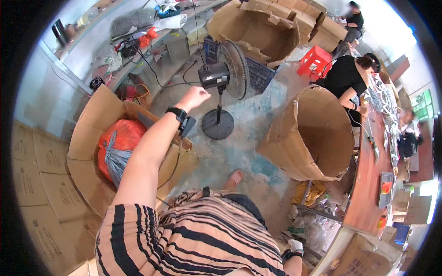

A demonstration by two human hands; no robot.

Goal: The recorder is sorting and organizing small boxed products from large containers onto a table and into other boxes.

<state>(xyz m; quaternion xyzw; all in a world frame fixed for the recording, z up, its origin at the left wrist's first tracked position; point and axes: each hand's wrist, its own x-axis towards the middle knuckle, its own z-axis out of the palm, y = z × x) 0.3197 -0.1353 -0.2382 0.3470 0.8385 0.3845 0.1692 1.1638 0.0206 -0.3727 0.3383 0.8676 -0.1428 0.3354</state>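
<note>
My left hand (194, 97) is stretched forward, just short of the standing fan's dark motor housing in the picture. Its fingers are curled in, and nothing shows between them. A black band with a small device (183, 120) circles that wrist, and a cable trails down from it. The black fan (220, 76) stands on a round base, its cage turned to the right. Low at the right side of my body is my right hand (294, 247), in what looks like a white glove with a black band at the wrist. Its fingers cannot be made out.
Left of my arm, an open carton (85, 142) holds a red bag (126, 138). A large open carton (294, 133) leans right of the fan, beside a long red-brown worktable (366, 198). One co-worker (347, 76) bends over that table. A red stool (315, 60) stands behind.
</note>
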